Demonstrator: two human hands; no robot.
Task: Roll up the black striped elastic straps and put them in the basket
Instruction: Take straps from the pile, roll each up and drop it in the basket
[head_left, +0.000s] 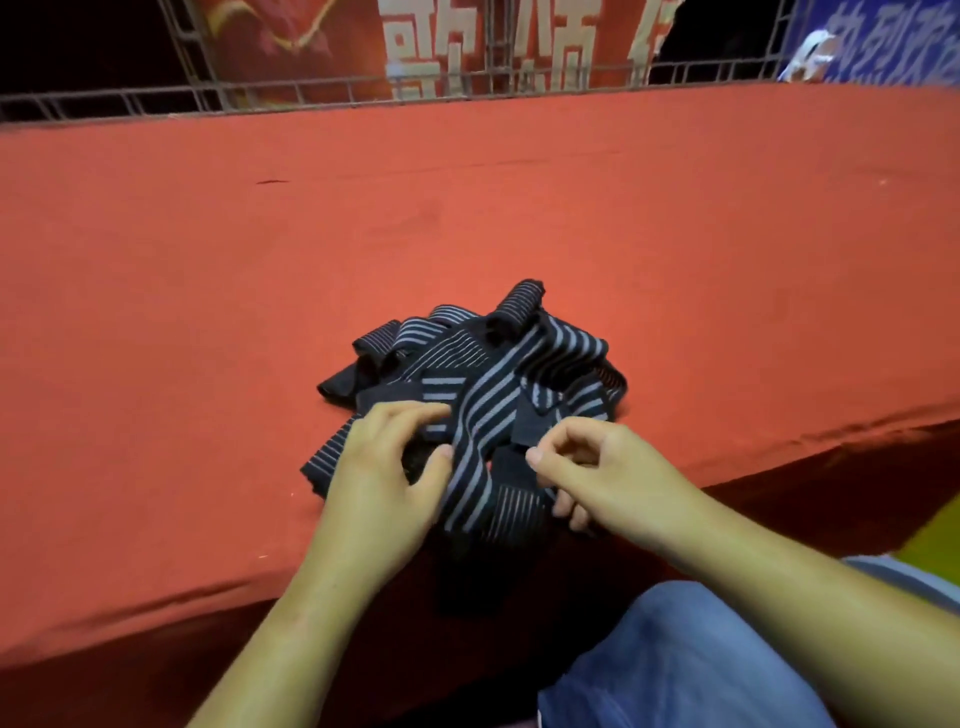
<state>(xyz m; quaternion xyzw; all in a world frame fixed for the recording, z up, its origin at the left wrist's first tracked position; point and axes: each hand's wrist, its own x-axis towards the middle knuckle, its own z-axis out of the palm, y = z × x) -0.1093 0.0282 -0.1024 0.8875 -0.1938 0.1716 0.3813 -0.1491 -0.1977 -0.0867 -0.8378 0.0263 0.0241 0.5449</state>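
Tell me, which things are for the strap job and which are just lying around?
For the job: straps, in a heap; left hand and right hand, both holding them. No basket in view.
Just there: red tablecloth, metal railing, red banner, blue banner.

Banner (467, 47) lettering cut by top edge, left hand (384, 467) fingertips (431, 413) blurred, straps (483, 395) with hanging end shadowed.

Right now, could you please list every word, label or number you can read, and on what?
On the red banner: large white characters, cropped and blurred, unreadable.
On the blue banner: pale characters, too blurred to read.
On the elastic straps: stripes only, no label visible.
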